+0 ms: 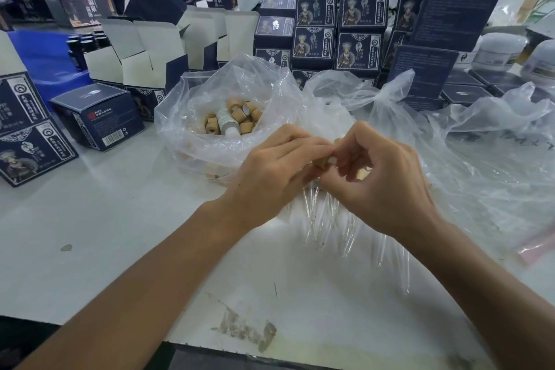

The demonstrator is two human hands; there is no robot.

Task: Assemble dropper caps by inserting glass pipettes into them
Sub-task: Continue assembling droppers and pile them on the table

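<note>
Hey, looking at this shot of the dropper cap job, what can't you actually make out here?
Head view only:
- The cap between the left hand and right hand: fingers cover most of it, so whether a pipette is seated is hidden.
- The loose pipettes: clear glass on white table, partly under the hands; count unclear.
- Caps in the plastic bag: film and folds hide the lower ones.
- Box print: too small.

Left hand (271,173): bare, no glove, no ring seen on the fingers that showed.
Right hand (381,177): bare, no glove, short plain nails where they showed.
Left forearm (168,264): uncovered up to the frame edge, no sleeve, no watch or band at the wrist.
Right forearm (480,273): likewise uncovered, wrist unadorned.
</note>
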